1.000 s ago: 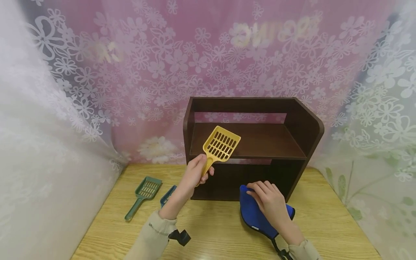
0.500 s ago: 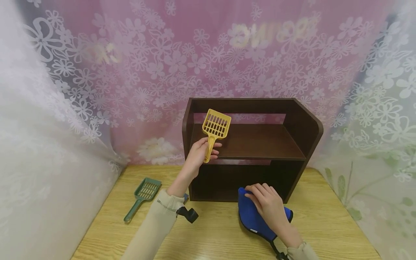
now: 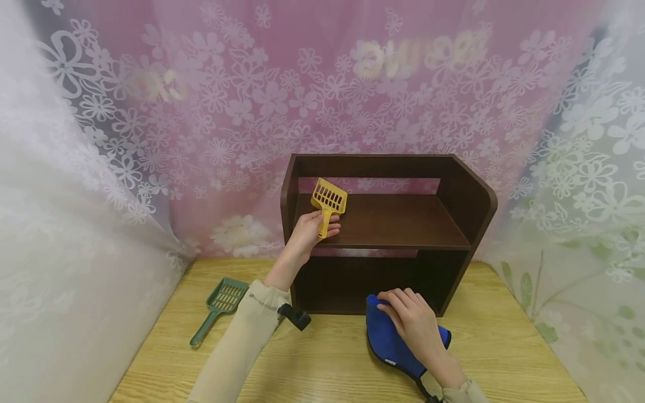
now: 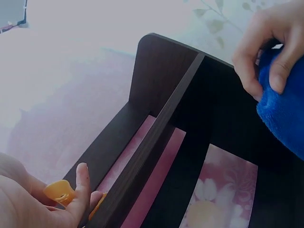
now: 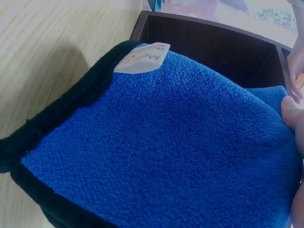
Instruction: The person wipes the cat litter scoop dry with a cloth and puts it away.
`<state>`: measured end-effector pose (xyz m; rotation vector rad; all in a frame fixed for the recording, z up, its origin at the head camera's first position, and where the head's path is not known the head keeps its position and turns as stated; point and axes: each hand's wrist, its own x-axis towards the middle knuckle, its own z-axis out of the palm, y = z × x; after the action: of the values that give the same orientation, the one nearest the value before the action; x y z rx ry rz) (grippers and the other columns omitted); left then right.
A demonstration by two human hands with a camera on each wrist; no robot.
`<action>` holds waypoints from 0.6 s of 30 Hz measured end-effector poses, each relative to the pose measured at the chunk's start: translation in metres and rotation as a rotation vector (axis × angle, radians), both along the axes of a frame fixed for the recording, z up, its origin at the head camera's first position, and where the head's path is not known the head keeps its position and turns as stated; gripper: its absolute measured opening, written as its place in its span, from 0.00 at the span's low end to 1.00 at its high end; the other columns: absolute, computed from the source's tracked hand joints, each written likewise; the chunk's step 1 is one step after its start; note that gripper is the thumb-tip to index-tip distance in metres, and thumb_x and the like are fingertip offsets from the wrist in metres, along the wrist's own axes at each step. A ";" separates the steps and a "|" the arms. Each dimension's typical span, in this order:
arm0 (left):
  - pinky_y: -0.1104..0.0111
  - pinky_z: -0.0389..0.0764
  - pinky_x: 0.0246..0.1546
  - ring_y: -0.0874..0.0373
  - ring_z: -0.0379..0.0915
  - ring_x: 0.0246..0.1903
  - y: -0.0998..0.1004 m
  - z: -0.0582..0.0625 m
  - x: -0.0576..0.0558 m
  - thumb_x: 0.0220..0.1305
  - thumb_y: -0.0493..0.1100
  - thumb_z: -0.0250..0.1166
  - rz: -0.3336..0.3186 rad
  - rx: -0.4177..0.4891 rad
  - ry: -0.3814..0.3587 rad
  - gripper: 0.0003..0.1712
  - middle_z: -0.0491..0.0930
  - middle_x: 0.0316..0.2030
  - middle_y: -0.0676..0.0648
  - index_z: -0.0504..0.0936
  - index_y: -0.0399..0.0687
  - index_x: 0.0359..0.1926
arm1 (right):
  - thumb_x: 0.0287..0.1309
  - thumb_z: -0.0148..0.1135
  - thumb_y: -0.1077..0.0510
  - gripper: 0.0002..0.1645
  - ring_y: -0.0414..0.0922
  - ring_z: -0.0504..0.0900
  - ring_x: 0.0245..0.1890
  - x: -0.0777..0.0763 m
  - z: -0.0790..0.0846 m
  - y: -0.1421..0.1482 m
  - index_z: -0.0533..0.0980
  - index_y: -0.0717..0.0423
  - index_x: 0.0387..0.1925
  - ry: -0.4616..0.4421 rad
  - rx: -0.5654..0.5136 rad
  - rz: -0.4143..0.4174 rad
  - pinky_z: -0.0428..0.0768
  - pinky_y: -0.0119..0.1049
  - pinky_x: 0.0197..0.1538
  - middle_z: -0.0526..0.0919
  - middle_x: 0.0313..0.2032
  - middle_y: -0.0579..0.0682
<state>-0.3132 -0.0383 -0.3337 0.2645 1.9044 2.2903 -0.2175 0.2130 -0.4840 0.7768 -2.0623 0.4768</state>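
In the head view my left hand (image 3: 304, 234) grips the handle of a yellow slotted litter scoop (image 3: 326, 214). The scoop's head is tilted up over the left part of the upper shelf of a dark brown desktop shelf (image 3: 398, 224). The handle's end (image 4: 59, 191) pokes out between the fingers in the left wrist view. My right hand (image 3: 415, 324) pinches the edge of a blue cloth (image 3: 385, 336) with black trim, low in front of the shelf. A white label (image 5: 142, 58) on the cloth shows in the right wrist view.
A green litter scoop (image 3: 204, 329) lies on the wooden table (image 3: 322, 369) to the left. My left sleeve (image 3: 252, 330) crosses the table beside it. Flowered curtains (image 3: 237, 134) hang behind and on both sides.
My left hand has moved forward and up, taking the yellow scoop over the upper shelf, then slightly lower. The blue scoop on the table is now hidden behind my left arm. My right hand stays put.
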 end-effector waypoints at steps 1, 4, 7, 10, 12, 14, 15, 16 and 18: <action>0.67 0.82 0.52 0.44 0.80 0.55 0.001 0.000 -0.001 0.83 0.38 0.40 0.000 0.015 -0.011 0.24 0.73 0.61 0.29 0.63 0.28 0.71 | 0.76 0.51 0.44 0.20 0.40 0.75 0.32 0.000 0.000 0.000 0.83 0.49 0.43 -0.001 0.000 0.000 0.68 0.30 0.35 0.83 0.36 0.42; 0.67 0.81 0.54 0.41 0.76 0.59 0.002 0.001 -0.003 0.83 0.37 0.40 0.007 0.047 -0.035 0.24 0.71 0.62 0.29 0.61 0.27 0.71 | 0.76 0.50 0.44 0.20 0.39 0.75 0.32 0.002 -0.001 0.000 0.83 0.50 0.43 -0.003 -0.001 0.001 0.68 0.29 0.35 0.83 0.36 0.42; 0.65 0.78 0.58 0.41 0.73 0.60 0.002 0.002 -0.004 0.82 0.36 0.41 0.018 0.039 -0.038 0.24 0.68 0.62 0.29 0.60 0.25 0.71 | 0.76 0.50 0.43 0.20 0.39 0.75 0.32 0.003 -0.001 0.001 0.83 0.50 0.43 -0.001 -0.006 -0.001 0.67 0.28 0.36 0.83 0.36 0.42; 0.61 0.74 0.64 0.42 0.70 0.63 0.002 0.002 -0.004 0.82 0.37 0.42 0.022 -0.003 -0.026 0.25 0.65 0.64 0.29 0.59 0.22 0.70 | 0.76 0.50 0.43 0.20 0.40 0.75 0.32 0.004 0.000 0.002 0.83 0.50 0.43 0.002 -0.012 -0.001 0.67 0.28 0.36 0.83 0.36 0.42; 0.57 0.68 0.69 0.41 0.64 0.67 0.002 0.003 -0.002 0.82 0.38 0.43 0.024 -0.060 -0.020 0.27 0.62 0.67 0.29 0.57 0.23 0.72 | 0.76 0.50 0.43 0.21 0.40 0.76 0.32 0.004 0.000 0.002 0.83 0.50 0.43 0.003 -0.012 -0.006 0.67 0.28 0.36 0.83 0.36 0.42; 0.53 0.59 0.73 0.41 0.55 0.73 0.000 0.003 -0.001 0.82 0.41 0.45 0.028 -0.127 -0.014 0.31 0.55 0.73 0.31 0.52 0.24 0.74 | 0.77 0.50 0.43 0.21 0.40 0.76 0.32 0.004 0.000 0.002 0.83 0.50 0.43 0.002 -0.013 -0.006 0.67 0.28 0.36 0.83 0.36 0.42; 0.52 0.55 0.75 0.41 0.50 0.75 0.000 0.003 0.000 0.82 0.43 0.46 0.032 -0.168 -0.011 0.33 0.52 0.76 0.32 0.50 0.26 0.76 | 0.77 0.50 0.43 0.21 0.40 0.76 0.32 0.004 -0.001 0.002 0.83 0.50 0.43 0.002 -0.013 -0.006 0.67 0.28 0.36 0.83 0.36 0.42; 0.51 0.51 0.76 0.42 0.45 0.77 -0.001 0.004 0.002 0.81 0.45 0.47 0.039 -0.211 -0.006 0.35 0.48 0.77 0.34 0.48 0.28 0.77 | 0.77 0.50 0.43 0.21 0.40 0.76 0.32 0.004 -0.001 0.002 0.83 0.50 0.43 0.002 -0.013 -0.006 0.67 0.28 0.36 0.83 0.36 0.42; 0.50 0.47 0.76 0.43 0.38 0.78 -0.001 0.005 0.004 0.80 0.47 0.48 0.057 -0.288 0.013 0.38 0.42 0.79 0.37 0.45 0.32 0.78 | 0.77 0.50 0.43 0.21 0.40 0.76 0.32 0.004 -0.002 0.002 0.83 0.51 0.42 0.004 -0.018 -0.003 0.67 0.28 0.36 0.84 0.36 0.42</action>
<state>-0.3090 -0.0398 -0.3290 0.1911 2.2404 2.0138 -0.2133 0.2153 -0.4857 0.7627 -2.0527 0.4912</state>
